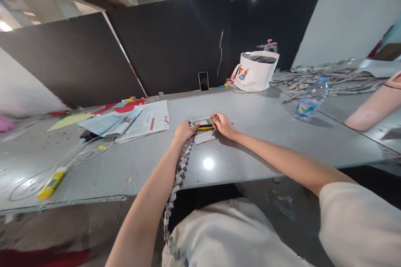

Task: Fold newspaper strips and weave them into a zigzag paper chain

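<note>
Head view: the right hand (223, 125) pinches a slim yellow-and-black tool (206, 127) against the left hand (184, 132), its closure unclear, a zigzag folded-paper chain (181, 174) below those fingers.

Far tbl (188, 104) ctr free, btl (310, 99) R

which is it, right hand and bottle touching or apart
Apart. The head view shows it plainly: a broad stretch of grey table lies between the right hand and the bottle.
</note>
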Demonstrator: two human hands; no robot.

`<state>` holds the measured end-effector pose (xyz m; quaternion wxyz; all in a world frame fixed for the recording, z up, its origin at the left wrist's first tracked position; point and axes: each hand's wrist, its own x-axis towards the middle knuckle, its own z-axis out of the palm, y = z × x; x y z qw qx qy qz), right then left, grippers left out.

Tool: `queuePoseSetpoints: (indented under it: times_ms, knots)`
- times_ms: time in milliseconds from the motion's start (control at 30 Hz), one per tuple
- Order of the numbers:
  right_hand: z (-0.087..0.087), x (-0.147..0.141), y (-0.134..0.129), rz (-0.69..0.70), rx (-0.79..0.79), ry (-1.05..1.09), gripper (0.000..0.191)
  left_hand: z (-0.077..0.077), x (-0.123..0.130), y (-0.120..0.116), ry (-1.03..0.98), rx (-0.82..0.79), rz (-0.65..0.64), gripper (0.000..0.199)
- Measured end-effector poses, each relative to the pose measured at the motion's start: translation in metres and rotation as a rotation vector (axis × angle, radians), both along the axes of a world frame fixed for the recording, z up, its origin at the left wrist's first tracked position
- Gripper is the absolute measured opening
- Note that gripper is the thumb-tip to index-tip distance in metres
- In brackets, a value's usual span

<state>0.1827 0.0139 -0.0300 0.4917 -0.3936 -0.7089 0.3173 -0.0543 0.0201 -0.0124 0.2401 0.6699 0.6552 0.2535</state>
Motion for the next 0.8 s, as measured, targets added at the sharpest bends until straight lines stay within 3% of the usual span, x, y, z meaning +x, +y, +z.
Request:
queuePoseSetpoints:
  times_ms: [100,233,433,600,700,800]
  knots:
    - [0.0,-0.001,0.003,0.002,-0.028,0.08,0.041,-0.005,-0.002,0.01,0.039,0.023,-0.037,0.066]
    - [-0.004,-0.001,0.009,-0.008,-0.049,0.155,0.04,-0.014,0.004,0.023,-0.046,0.221,0.029,0.052]
    - [-0.008,0.002,0.007,0.043,-0.047,0.171,0.036,-0.02,0.011,0.028,-0.331,0.187,-0.01,0.018]
    - [-0.008,0.005,0.002,-0.016,-0.044,0.095,0.035,-0.004,0.005,0.022,-0.711,0.062,0.066,0.033]
    - [-0.01,0.004,0.001,-0.032,-0.127,0.127,0.035,0.012,0.012,0.023,-0.927,0.013,-0.018,0.044]
    - [-0.01,0.001,0.001,-0.02,-0.226,0.208,0.033,0.022,0.025,0.032,-1.096,-0.181,-0.129,0.049]
